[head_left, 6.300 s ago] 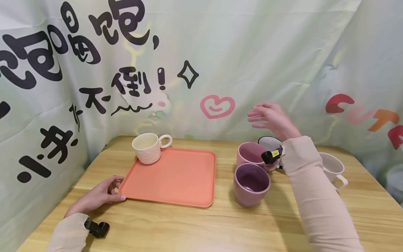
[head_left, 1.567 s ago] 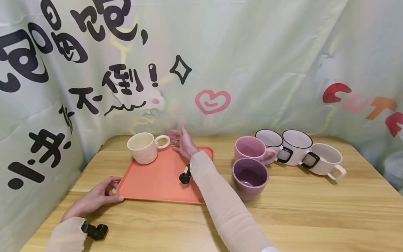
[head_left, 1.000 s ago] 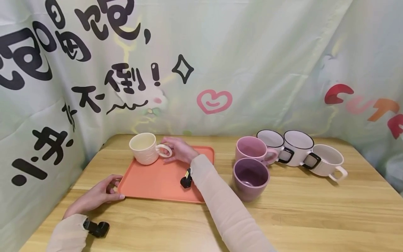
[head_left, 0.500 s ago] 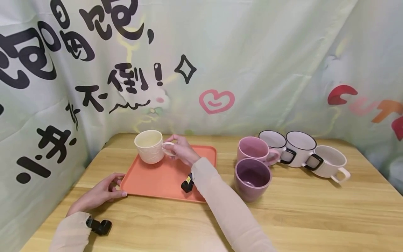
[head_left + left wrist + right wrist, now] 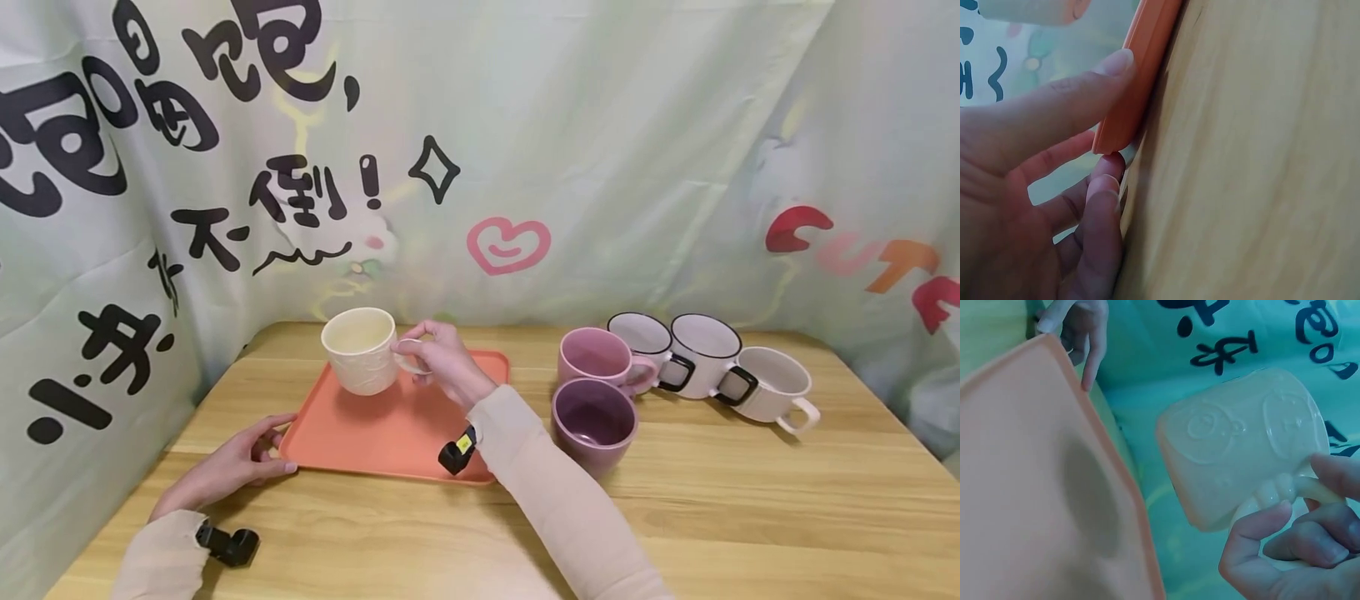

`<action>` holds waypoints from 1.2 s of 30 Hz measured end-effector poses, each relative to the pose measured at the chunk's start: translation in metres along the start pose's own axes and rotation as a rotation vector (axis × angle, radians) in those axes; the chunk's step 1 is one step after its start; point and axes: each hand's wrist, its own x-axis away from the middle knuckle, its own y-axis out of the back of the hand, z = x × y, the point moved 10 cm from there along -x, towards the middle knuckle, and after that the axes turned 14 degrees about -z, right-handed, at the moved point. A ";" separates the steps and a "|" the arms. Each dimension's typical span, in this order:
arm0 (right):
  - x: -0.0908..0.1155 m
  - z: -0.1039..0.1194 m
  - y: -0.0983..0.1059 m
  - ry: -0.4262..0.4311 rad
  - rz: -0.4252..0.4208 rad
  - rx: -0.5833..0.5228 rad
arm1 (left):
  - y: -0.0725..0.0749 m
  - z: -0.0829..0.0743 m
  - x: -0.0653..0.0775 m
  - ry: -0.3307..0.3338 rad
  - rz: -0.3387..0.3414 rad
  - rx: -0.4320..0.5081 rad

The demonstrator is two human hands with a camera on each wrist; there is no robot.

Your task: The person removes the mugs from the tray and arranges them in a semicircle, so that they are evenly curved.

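A cream mug [image 5: 360, 354] with a raised bear pattern [image 5: 1210, 431] hangs a little above the back left of the coral tray [image 5: 375, 437]. My right hand [image 5: 442, 362] holds it by its ring handle, the fingers hooked through and the thumb on the loop, as the right wrist view shows. In that view a dark shadow falls on the tray, apart from the mug. My left hand [image 5: 236, 462] grips the tray's near left corner, thumb [image 5: 1100, 78] on the rim and the other fingertips [image 5: 1107, 181] at its outer edge.
Right of the tray stand a dark purple cup [image 5: 595, 425] and a pink mug [image 5: 596, 358]. Behind them are two black-rimmed white mugs [image 5: 637, 337] with black handles and a plain white mug [image 5: 772, 383]. A printed curtain [image 5: 600, 150] borders the wooden table [image 5: 375, 542].
My right hand has come from above the right-hand mugs to the cream mug, taken its handle and raised it slightly, shifting it right. My left hand has stayed at the tray corner.
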 end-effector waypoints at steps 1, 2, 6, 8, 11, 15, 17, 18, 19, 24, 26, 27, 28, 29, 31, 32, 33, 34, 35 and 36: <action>0.002 0.001 0.001 -0.001 0.000 -0.007 | 0.000 0.000 0.000 -0.003 -0.001 0.000; 0.004 0.003 0.002 0.001 -0.001 -0.013 | 0.001 -0.001 0.000 -0.004 -0.002 0.001; 0.010 0.010 0.006 0.007 -0.008 -0.035 | 0.001 0.000 0.000 -0.003 -0.012 -0.013; 0.012 0.013 0.008 0.011 -0.015 -0.047 | 0.001 0.001 0.000 0.000 -0.015 -0.019; 0.016 0.018 0.012 0.022 -0.024 -0.058 | 0.001 0.003 -0.001 0.007 -0.015 -0.021; 0.021 0.027 0.018 0.038 -0.030 -0.079 | 0.001 0.005 0.000 0.011 -0.009 -0.010; 0.024 0.031 0.021 0.044 -0.035 -0.088 | 0.001 0.004 0.001 0.005 -0.004 -0.004; 0.024 0.032 0.022 0.047 -0.038 -0.092 | 0.001 0.004 0.001 0.002 -0.003 -0.006; 0.025 0.033 0.024 0.046 -0.040 -0.098 | 0.001 0.004 0.001 0.000 -0.002 -0.008; 0.027 0.038 0.031 0.045 -0.065 -0.119 | 0.002 0.006 0.002 0.014 -0.002 -0.014; 0.030 0.041 0.033 0.045 -0.071 -0.124 | 0.002 0.008 0.002 0.024 -0.004 -0.014; 0.031 0.043 0.034 0.046 -0.072 -0.126 | 0.002 0.008 0.002 0.027 -0.005 -0.016; 0.033 0.045 0.034 0.048 -0.070 -0.124 | 0.002 0.008 0.003 0.028 -0.007 -0.018; 0.035 0.047 0.034 0.048 -0.071 -0.127 | 0.003 0.009 0.003 0.031 -0.007 -0.020; 0.038 0.052 0.036 0.048 -0.073 -0.130 | 0.003 0.009 0.002 0.034 -0.009 -0.017; 0.040 0.054 0.038 0.050 -0.078 -0.129 | 0.003 0.008 0.002 0.033 -0.008 -0.012; 0.042 0.057 0.040 0.052 -0.081 -0.128 | 0.003 0.008 0.002 0.029 -0.007 -0.009; 0.043 0.059 0.041 0.053 -0.084 -0.125 | 0.002 0.007 0.002 0.025 -0.003 -0.004; 0.045 0.062 0.043 0.056 -0.086 -0.125 | 0.002 0.007 0.001 0.028 -0.002 -0.002; 0.046 0.065 0.045 0.057 -0.087 -0.122 | 0.002 0.007 0.001 0.030 -0.002 -0.003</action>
